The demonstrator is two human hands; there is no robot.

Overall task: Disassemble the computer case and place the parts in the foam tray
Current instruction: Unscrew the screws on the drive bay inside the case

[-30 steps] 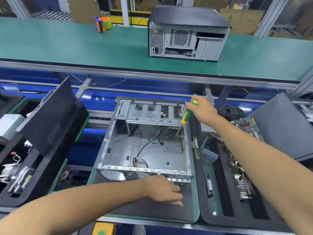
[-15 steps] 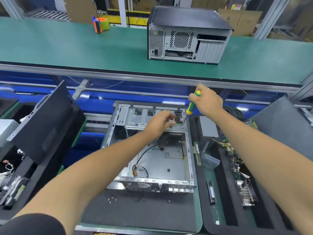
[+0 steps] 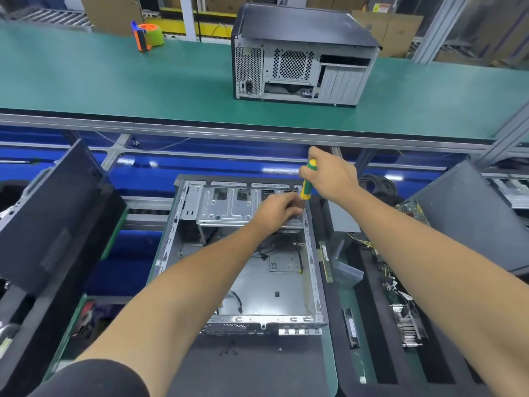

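Note:
An open metal computer case [image 3: 313, 270] lies on a dark mat in front of me, almost stripped, with loose cables inside. At its far end sits a silver drive cage [image 3: 226, 209]. My right hand [image 3: 332, 174] grips a green and yellow screwdriver [image 3: 308, 181], pointed down at the cage's right end. My left hand [image 3: 279, 209] reaches over the case and rests on the cage's right end, fingers curled by the screwdriver tip; what they touch is hidden. A black foam tray [image 3: 340, 253] on the right holds removed parts, among them a circuit board [image 3: 412, 210].
A closed computer case [image 3: 303, 55] and an orange and green tape dispenser [image 3: 147, 35] stand on the green conveyor behind. A black side panel [image 3: 54, 213] leans on the left foam tray. Another dark panel [image 3: 469, 216] leans at right. Small screws [image 3: 227, 351] lie on the mat.
My left hand left the mat at the case's near edge and reached to the drive cage beside the screwdriver. My right hand lifted the screwdriver out of the case interior to the cage's right end.

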